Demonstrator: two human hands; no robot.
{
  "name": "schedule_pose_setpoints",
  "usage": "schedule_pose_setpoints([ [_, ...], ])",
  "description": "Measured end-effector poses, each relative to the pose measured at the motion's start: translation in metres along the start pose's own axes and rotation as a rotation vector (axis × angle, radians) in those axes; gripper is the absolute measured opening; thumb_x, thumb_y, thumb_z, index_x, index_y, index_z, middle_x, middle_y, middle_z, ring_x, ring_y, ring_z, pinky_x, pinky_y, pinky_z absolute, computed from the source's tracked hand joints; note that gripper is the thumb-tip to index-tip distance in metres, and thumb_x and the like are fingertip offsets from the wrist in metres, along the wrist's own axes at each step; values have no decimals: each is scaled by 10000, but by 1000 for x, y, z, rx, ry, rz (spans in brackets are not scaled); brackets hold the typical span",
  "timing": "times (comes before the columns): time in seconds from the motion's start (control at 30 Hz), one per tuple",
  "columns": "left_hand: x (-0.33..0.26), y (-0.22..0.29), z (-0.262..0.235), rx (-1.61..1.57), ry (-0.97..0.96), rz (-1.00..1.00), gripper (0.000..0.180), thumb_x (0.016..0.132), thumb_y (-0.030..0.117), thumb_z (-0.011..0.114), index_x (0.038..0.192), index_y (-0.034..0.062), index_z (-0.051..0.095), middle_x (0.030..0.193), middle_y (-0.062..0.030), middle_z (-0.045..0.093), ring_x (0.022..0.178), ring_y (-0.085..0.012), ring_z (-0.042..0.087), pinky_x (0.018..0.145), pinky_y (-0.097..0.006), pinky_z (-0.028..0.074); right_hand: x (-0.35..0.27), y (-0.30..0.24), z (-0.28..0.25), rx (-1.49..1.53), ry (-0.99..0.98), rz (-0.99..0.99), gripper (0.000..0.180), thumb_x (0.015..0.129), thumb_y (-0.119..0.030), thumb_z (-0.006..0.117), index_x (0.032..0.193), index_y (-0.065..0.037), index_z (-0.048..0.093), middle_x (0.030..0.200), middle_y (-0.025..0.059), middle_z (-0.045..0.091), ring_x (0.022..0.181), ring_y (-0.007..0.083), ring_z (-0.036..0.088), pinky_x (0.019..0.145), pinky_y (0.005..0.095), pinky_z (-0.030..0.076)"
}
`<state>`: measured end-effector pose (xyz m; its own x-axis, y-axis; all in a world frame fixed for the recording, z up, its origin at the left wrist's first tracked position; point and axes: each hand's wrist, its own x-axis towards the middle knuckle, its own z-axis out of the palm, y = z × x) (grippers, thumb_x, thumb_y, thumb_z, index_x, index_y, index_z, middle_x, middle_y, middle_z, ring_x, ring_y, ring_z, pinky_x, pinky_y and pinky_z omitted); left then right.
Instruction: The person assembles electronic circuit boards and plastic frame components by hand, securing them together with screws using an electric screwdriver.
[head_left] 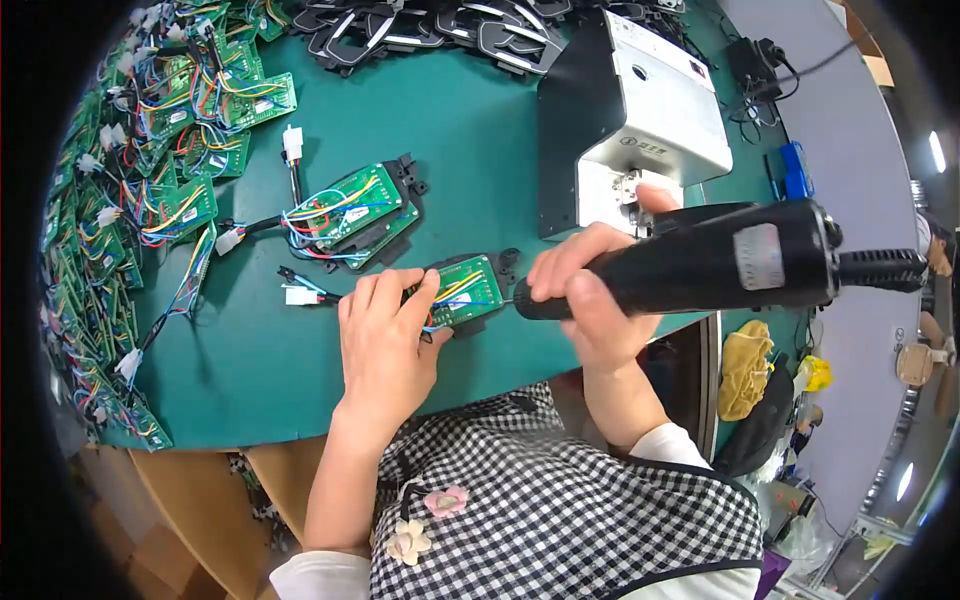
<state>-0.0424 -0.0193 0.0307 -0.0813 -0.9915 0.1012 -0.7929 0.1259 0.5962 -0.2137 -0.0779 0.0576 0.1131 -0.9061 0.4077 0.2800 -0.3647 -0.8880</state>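
Note:
My right hand [598, 295] is wrapped round a black electric screwdriver [700, 258], held nearly level with its cord leading off to the right. Its tip meets the right edge of a green circuit board [478, 292] seated on a black plastic frame [508, 262]. Pressing on the left part of that board, my left hand [390, 318] has its thumb and fingers spread across it. Yellow and blue wires cross the board, and a white connector [302, 295] sticks out past my left hand. Just beyond lie more green boards [362, 208] stacked on black frames, with wires and white plugs.
Many wired green boards [190, 210] are heaped along the left of the green table [440, 130]. Black plastic frames [400, 35] pile up at the far edge. A black and silver machine [640, 110] stands at the right, with a blue object [797, 170] beyond it.

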Motion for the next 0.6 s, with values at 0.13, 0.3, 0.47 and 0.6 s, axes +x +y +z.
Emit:
schedule_pose_setpoints([
  [0.13,0,2,1,4,14,12,535,550,15,748,1062,34,593,1017,-61,538,951,-247,493,793,-367,372,1,3,2,96,25,-17,654,718,90,545,1262,26,189,673,128,549,576,150,538,562,258,467],
  [0.3,-2,2,3,25,30,7,520,556,20,744,1054,37,595,1008,-57,538,948,-243,494,770,-366,374,7,-7,-6,27,24,-122,464,710,32,574,1103,30,327,662,109,557,575,163,551,579,278,482],
  [0.47,-1,-1,7,47,35,66,530,559,35,751,1065,40,592,1010,-63,536,968,-248,491,759,-367,375,10,-22,-18,-45,27,-248,284,702,-25,603,944,34,466,652,90,564,574,175,563,597,298,497],
  [0.6,-3,3,5,45,139,77,451,556,42,759,990,87,645,983,-67,523,955,-244,486,751,-378,381,44,-60,-48,176,299,-487,614,729,18,581,1233,22,230,612,80,550,519,183,561,559,313,500],
])
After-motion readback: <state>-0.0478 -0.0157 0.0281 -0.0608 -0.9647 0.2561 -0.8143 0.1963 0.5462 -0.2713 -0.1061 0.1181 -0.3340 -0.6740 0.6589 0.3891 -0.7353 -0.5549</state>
